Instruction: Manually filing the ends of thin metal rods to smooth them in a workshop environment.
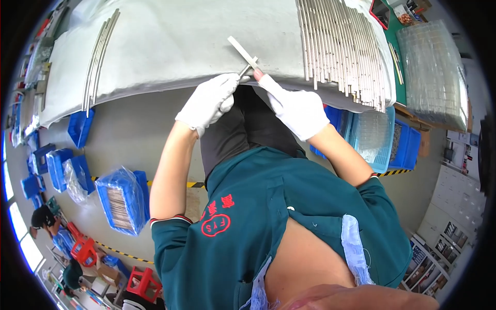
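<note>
Grey concrete floor (129,134) with blue bins (121,199) down below, then gloved left hand (209,101) and right hand (297,108) both pinching one thin metal strip (243,51) over the white-padded table (196,46), rod pile (341,46) beyond.

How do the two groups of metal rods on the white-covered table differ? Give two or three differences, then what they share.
The right group of rods holds many rods, spread in a wide band; the left group of rods holds only a few, in a narrow bundle. The right group lies near the right hand; the left group lies far from the left hand. Both are long, silvery and rest on the white cloth.
</note>
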A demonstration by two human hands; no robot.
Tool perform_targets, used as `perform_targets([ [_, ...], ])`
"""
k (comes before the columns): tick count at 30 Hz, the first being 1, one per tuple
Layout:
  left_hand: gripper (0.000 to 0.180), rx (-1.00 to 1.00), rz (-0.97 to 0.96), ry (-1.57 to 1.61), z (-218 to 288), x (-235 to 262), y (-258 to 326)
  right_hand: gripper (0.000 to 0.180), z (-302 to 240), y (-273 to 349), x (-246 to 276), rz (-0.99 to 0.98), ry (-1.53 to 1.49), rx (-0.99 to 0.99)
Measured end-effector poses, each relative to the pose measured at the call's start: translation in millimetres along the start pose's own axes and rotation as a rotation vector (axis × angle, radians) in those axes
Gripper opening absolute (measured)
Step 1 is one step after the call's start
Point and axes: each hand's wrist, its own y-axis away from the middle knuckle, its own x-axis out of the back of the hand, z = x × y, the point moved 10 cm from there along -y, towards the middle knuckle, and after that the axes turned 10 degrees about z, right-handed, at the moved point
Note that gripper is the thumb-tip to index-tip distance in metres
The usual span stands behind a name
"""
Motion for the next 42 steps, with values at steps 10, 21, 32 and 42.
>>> perform_targets([
  [10, 0.03, 0.077, -0.097, 0.047, 1, 0, -3, 0.06, 5, 10, -5, 0.131, -0.029, -0.024],
  [21, 0.03, 0.078, -0.146, 0.056, -2, -3, -5, 0.058, 2, 12, -5, 0.182, -0.021, 0.026],
  [32, 0.035, 0.017, -0.135, -0.013, 4, -5, -1, 0.043, 9, 6, -4, 0.036, 0.019, -0.114],
  [42, 0.033, -0.086, 0.023, 0.366, -27, -40, 1, 0.012, -1, 26, -8, -0.015, -0.009, -0.036],
])
